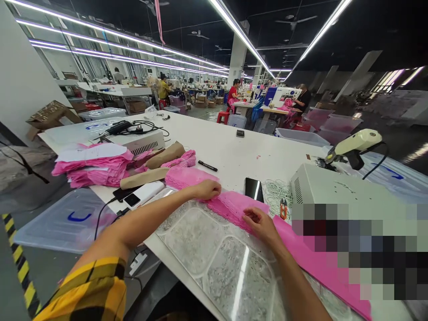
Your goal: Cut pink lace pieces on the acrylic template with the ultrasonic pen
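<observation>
A stack of thin pink fabric pieces [238,206] lies on the near side of the white table [214,133]. My left hand [207,190] is closed at its left end, fingers curled down on the pink fabric; its fingertips are partly hidden. My right hand [261,223] pinches the near edge of the same stack, with thumb and fingers bent around it. Left of my left hand lies another pink stack [187,177]. A long, brighter pink piece [321,263] runs from beside my right hand toward the lower right.
Pink bundles [93,165], tan rolls [143,178] and a power bank [145,195] lie left. A black marker [207,166], phone [254,189], green cord [276,194] and orange snips [283,208] lie beyond my hands. A pale metal box [334,191] stands right.
</observation>
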`<state>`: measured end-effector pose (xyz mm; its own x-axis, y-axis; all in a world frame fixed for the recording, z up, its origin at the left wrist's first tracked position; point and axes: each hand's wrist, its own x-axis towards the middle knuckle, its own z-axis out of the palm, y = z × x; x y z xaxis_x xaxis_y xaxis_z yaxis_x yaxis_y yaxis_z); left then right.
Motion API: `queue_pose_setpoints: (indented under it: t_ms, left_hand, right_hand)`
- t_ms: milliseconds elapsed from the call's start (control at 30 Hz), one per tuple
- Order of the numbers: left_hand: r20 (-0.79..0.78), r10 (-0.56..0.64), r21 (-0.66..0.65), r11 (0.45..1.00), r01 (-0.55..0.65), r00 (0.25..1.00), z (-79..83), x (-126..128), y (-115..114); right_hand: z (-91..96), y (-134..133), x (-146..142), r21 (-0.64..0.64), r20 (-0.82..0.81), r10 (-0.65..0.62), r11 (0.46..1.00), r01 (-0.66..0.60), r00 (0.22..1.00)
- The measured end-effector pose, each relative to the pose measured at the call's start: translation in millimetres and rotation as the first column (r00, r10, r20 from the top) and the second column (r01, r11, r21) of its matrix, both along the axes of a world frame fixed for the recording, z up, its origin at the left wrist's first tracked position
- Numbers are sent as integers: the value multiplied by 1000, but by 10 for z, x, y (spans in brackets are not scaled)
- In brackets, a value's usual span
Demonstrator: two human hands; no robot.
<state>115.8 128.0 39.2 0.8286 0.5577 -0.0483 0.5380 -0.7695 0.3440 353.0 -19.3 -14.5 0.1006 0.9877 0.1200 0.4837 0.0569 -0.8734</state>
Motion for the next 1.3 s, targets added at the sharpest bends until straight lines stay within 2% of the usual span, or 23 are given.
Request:
queue_pose_setpoints:
  t_ms: [133,300,533,667,800,867,933,1100,1200,1300]
  left_hand:
    - [49,32,21,999,-34,998,43,5,-67]
    - [18,51,30,998,-51,999,158,49,-117]
    - [20,71,12,997,-72,997,278,85,-114]
    - [68,84,-32,996,-82,994,302,68,-80]
    - [144,146,-146,981,-124,979,275,25,-42]
    - [184,212,-244,956,-164,960,238,9,-33]
    - [212,290,-372,907,-197,933,181,16,-41]
    - [252,460,-664,722,-193,852,-23,165,-154]
    - [286,539,-743,647,-172,793,-123,253,-241]
    - [313,590,-774,612,-160,744,-164,271,-301]
  right_hand:
    - [-20,-16,-47,68,86,-9,998,3,996]
    - [-83,3,-47,138,127,-30,990,13,991]
    - [-1,-26,-203,226,262,-188,966,130,946]
    - [33,-2,-343,239,350,-269,952,193,897]
    - [-1,16,-203,231,403,-339,936,264,850]
    - [-21,-9,-48,231,418,-368,927,295,830]
    - [-32,-50,108,236,424,-396,917,323,815]
    - [-4,-149,350,247,403,-463,886,393,790]
    - [38,-167,402,240,381,-508,861,448,773]
    - [89,-157,420,215,362,-543,840,499,758]
